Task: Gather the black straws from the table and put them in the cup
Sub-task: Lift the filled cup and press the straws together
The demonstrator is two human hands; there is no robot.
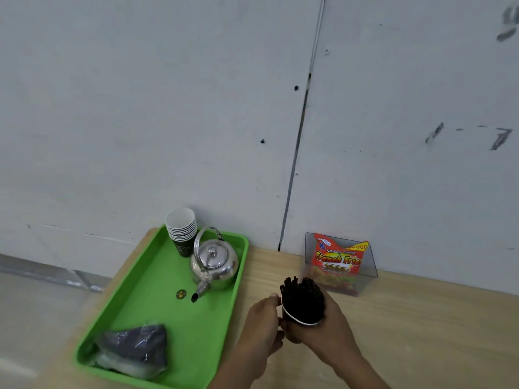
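- Desk (421, 332): pale wood top, butted against grey panel wall; carries everything listed. No loose straws visible on the bare wood in view, so gathering looks about done (judgement).
- Green tray (157, 299): plastic, raised rim, on desk's left part, set at an angle. Prob. there to keep the drink gear together and away from the work area.
- Clear box (370, 265): acrylic, at back of desk against wall, w/ red French Fries snack packs (339, 255) standing upright inside; walls keep the packs standing, labels facing out.
- Kettle (214, 262): shiny metal, lid on, handle up, on tray's far right part; spout points toward the near side.
- Plastic bag (137, 349): dark, crumpled, in tray's near left corner; contents can't be told.
- Paper cup stack (181, 231): nested, white insides, dark outer on the lowest one; far corner of tray, just beside kettle.
- Right hand (331, 329): wraps the cup from right and below; grip closed round the cup body, carrying it clear of the desk, tilted away.
- Left hand (264, 324): at cup's left side, thumb at the rim, fingers curled lower down; grip looks pressed to the cup wall, steadying, not pinching any straw.
- Cup (302, 321): white rim, held between both hands over the desk, right of tray. Two-hand hold likely guards against tipping w/ a top-heavy load.
- Black straws (303, 300): dense bundle standing in the cup, ends fanning out above the rim.
- Small round sticker or token (181, 294): on tray floor, near spout; too small to ID.
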